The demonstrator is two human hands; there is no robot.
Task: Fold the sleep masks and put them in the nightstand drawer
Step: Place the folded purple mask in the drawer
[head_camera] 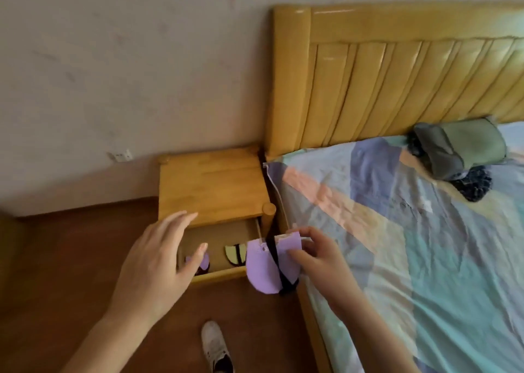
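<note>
My right hand pinches a folded purple sleep mask with a black strap, held in the air over the right front corner of the open nightstand drawer. Inside the drawer lie a pale yellow mask with a black strap and another purple mask, partly hidden by my fingers. My left hand hovers over the drawer's left side with its fingers spread, holding nothing.
The wooden nightstand stands against the wall, tight beside the bed with its patchwork sheet and yellow headboard. A folded green and dark bundle lies near the headboard. A white shoe is on the brown floor below.
</note>
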